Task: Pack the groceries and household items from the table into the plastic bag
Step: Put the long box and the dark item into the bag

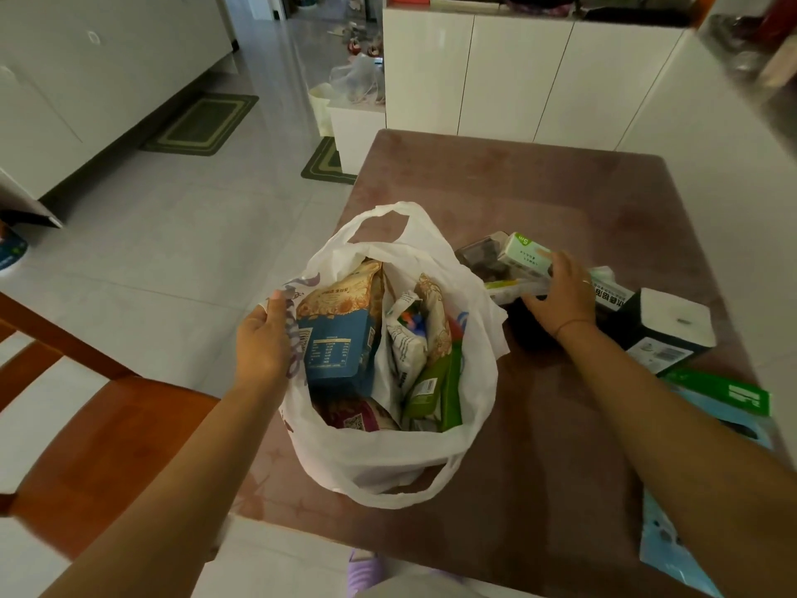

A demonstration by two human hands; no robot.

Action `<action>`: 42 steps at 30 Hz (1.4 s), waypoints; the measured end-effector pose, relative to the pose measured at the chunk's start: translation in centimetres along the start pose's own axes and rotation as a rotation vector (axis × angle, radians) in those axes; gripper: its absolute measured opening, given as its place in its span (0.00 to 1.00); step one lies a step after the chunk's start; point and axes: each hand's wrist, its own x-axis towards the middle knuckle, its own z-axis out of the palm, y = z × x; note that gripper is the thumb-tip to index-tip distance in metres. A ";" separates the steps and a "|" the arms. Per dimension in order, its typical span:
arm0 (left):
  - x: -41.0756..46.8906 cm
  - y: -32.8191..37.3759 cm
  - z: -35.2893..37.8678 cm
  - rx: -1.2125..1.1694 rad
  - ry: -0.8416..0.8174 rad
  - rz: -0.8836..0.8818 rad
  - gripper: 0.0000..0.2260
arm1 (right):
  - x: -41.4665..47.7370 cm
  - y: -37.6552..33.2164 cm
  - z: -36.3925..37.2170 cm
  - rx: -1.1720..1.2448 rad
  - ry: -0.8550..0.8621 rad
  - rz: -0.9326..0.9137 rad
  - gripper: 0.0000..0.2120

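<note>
Head cam, my left hand pinching plastic bag rim open, right hand spread, landing on pale green box far right, not gripped yet

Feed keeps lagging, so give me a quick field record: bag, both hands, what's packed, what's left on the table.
bag: white plastic bag, mouth open, standing on the table
left hand: gripping the bag's left rim
right hand: resting on the long boxes right of the bag; grasp unclear
packed: blue pouch, green packet, other packets
left out: black-and-white box, green pack, light blue pack
</note>
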 end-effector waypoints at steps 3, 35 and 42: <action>0.0 0.0 0.3 0.013 0.030 -0.001 0.16 | 2.8 1.0 -0.2 -0.121 -0.050 0.010 0.33; -0.6 0.0 -0.2 -0.035 -0.006 0.009 0.18 | -5.4 -16.2 -9.0 0.716 -0.108 0.011 0.24; -0.9 0.3 0.0 -0.015 -0.011 -0.002 0.17 | -10.2 -15.5 -2.4 0.585 -0.556 0.107 0.24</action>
